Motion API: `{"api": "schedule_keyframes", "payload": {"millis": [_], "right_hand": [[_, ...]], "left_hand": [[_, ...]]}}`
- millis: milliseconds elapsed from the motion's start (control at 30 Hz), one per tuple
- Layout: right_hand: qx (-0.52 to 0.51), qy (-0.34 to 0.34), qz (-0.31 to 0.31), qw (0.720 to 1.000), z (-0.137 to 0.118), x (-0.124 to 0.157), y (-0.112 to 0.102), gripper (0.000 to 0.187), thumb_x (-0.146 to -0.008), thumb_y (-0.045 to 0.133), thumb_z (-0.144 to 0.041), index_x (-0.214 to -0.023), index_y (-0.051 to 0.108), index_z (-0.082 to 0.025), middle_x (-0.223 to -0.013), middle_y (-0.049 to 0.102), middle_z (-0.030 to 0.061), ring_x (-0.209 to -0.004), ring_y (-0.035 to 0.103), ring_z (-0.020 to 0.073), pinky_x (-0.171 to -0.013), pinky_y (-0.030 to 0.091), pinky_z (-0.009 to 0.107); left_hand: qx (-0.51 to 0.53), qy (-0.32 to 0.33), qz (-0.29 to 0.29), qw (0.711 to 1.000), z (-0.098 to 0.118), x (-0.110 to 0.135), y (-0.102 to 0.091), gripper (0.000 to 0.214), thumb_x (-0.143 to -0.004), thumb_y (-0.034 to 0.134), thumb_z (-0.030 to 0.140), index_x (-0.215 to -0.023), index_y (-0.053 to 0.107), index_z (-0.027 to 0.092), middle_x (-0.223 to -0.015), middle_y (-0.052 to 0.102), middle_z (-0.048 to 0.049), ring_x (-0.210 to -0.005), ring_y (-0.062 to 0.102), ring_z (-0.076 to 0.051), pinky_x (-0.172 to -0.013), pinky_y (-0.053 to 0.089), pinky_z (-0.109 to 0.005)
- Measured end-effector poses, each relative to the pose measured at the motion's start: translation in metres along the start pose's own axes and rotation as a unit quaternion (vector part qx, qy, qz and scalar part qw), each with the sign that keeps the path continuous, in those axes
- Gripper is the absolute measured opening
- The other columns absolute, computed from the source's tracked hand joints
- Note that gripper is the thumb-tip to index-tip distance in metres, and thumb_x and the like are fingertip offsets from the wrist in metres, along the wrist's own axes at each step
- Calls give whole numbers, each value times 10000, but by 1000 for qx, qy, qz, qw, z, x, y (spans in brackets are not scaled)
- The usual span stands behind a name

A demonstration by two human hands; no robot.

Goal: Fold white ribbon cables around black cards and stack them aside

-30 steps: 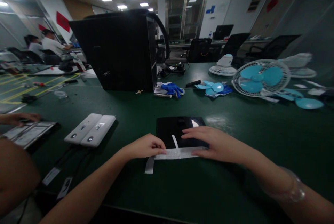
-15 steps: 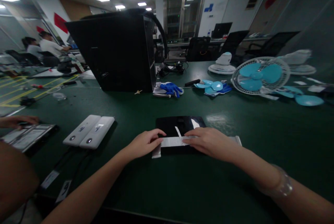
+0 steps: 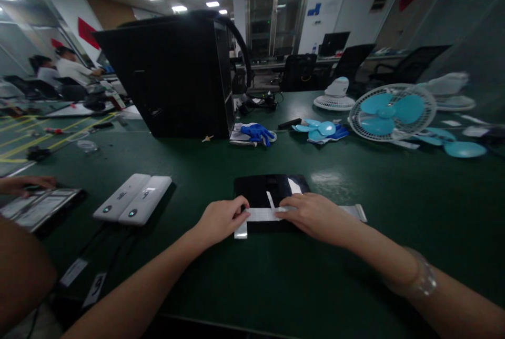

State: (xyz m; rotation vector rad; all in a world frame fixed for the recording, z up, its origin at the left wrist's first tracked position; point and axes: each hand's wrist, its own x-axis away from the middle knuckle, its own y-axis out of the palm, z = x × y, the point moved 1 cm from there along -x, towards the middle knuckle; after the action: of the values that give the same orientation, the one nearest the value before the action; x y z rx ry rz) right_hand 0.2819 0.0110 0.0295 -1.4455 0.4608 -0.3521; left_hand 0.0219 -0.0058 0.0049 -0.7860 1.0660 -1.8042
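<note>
The step in hand looks like laying the white strip flat, so it probably goes best with the strip kept taut and square and pressed evenly from the middle outward. Both forearms reach in low over the counter. The left hand curls its fingers onto the strip's left end; whether they pinch it cannot be told. The right hand lies released, with its fingers flat on the strip. The strip crosses the near edge of the black panel.

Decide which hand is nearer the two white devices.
Left. The left hand sits right of the white devices; the right hand lies farther right, on the white strip.
</note>
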Motion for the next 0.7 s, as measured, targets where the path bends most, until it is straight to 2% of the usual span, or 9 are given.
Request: {"api": "schedule_keyframes", "payload": {"millis": [433, 567, 700], "right_hand": [[-41, 32, -6, 999, -9, -2, -7, 316, -886, 510, -310, -1173, 637, -275, -1136, 606, 52, -960, 576, 206, -820, 464, 387], [-48, 13, -4, 999, -11, -5, -9, 323, -878, 518, -282, -1177, 637, -256, -1188, 596, 58, -1047, 546, 223, -896, 423, 418], [-91, -13, 1, 996, -15, -7, -12, 321, -890, 490, -227, -1178, 631, -235, -1112, 641, 43, -1050, 544, 193, -929, 392, 397]], "left_hand": [[-30, -9, -7, 999, 6, 1, -4, 236, -913, 469, 401, -1057, 580, 252, -723, 592, 28, -615, 537, -123, -531, 327, -224], [-37, -8, -8, 999, 6, 1, -4, 231, -916, 461, 398, -1048, 583, 252, -717, 591, 25, -625, 543, -130, -546, 334, -227], [-33, 2, -4, 999, 5, 1, -4, 223, -920, 458, 392, -1038, 583, 250, -717, 594, 29, -625, 544, -128, -548, 332, -228]]}}
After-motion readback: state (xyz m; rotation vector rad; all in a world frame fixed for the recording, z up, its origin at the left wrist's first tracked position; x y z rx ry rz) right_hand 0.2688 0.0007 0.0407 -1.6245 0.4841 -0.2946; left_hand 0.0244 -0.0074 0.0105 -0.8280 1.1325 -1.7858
